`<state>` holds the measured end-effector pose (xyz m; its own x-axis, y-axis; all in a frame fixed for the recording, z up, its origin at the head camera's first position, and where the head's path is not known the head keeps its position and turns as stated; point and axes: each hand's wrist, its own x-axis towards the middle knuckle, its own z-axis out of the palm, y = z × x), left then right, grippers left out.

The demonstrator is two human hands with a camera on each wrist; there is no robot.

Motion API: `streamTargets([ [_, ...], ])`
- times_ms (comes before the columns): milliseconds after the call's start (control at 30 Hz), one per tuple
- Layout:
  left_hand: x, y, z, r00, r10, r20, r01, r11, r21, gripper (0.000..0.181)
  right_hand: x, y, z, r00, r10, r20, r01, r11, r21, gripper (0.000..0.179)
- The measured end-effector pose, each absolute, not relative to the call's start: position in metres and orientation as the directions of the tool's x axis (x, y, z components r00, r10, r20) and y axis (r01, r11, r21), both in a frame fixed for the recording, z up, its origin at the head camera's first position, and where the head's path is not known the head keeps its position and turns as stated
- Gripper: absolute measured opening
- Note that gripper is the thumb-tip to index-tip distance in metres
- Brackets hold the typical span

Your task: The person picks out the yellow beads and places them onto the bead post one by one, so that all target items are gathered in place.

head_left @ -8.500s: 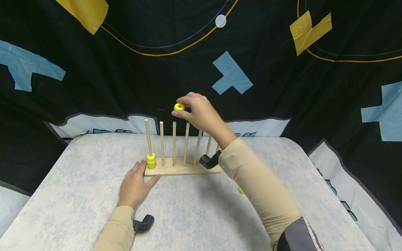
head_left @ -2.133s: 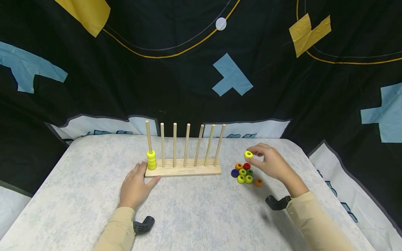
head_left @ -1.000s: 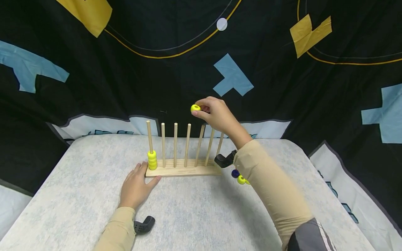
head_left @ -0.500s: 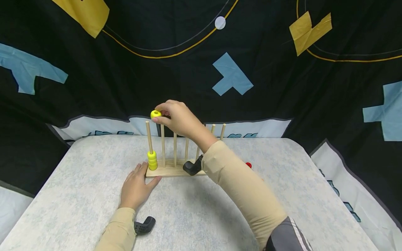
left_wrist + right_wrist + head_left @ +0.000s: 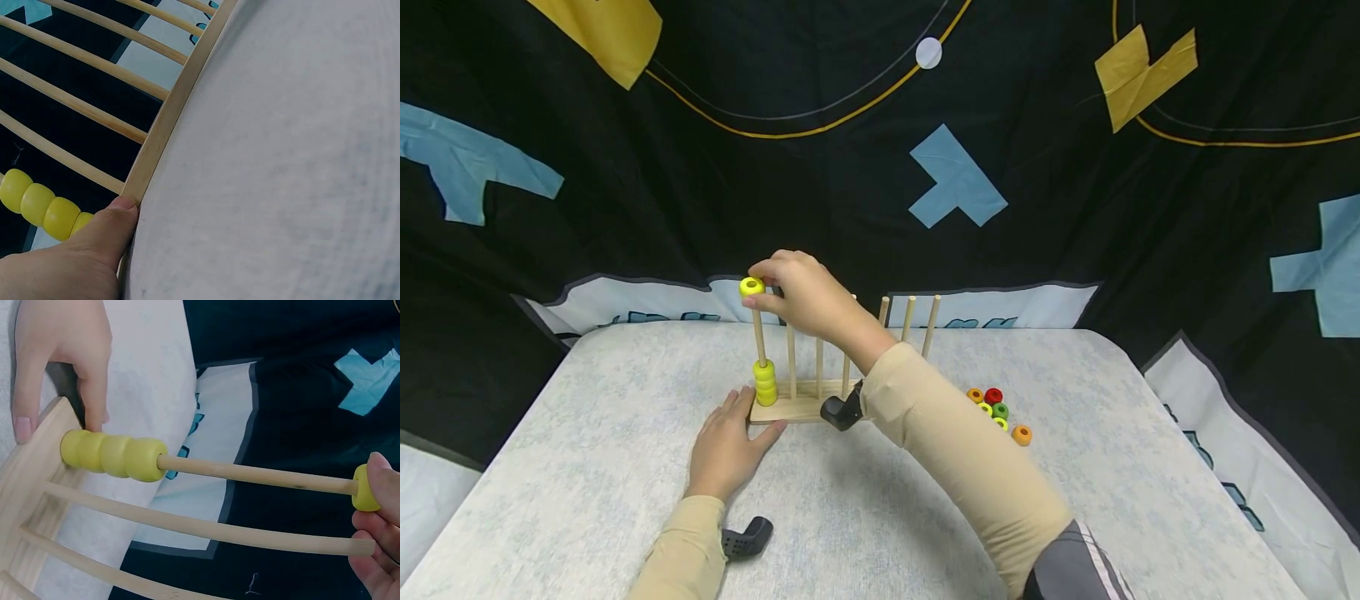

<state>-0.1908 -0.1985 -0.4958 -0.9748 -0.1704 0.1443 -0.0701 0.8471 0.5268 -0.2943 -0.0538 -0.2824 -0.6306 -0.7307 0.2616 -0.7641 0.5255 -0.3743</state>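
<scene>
A wooden peg rack point(image 5: 801, 408) with a row of upright dowels stands on the table. Its leftmost dowel carries a stack of several yellow beads point(image 5: 765, 385) at the bottom. My right hand point(image 5: 808, 296) pinches another yellow bead point(image 5: 365, 489) between thumb and fingers. That bead sits at the very top of the same dowel, and in the right wrist view the dowel end meets it. At the rack's left end my left hand point(image 5: 722, 446) holds the base, thumb on the front edge point(image 5: 128, 203) and fingers on the other side. My right forearm hides part of the rack.
Loose beads lie on the table right of the rack: a red bead point(image 5: 993, 396), a green bead point(image 5: 1000, 411), an orange bead point(image 5: 1022, 435) and several more, partly behind the right sleeve point(image 5: 955, 450). A dark patterned cloth point(image 5: 820, 192) hangs behind the table.
My right hand took a yellow bead from the loose group, carried it left over the rack and lowered it onto the leftmost dowel's tip. The stack there grew since the earliest frame. Left hand stayed.
</scene>
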Motion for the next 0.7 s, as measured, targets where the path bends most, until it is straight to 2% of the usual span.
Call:
streamTargets([
  [467, -0.1912, -0.1974, -0.4992, -0.969, -0.178, 0.171, -0.061, 0.844, 0.532, 0.087, -0.2929, -0.0544, -0.287, -0.615, -0.743, 0.265, -0.781, 0.525, -0.338, 0.039],
  [700, -0.1911, -0.1979, -0.5, -0.97, -0.175, 0.166, -0.06, 0.84, 0.539, 0.085, -0.2945, -0.0537, -0.2904, -0.581, -0.755, 0.305, -0.809, 0.496, -0.315, 0.037],
])
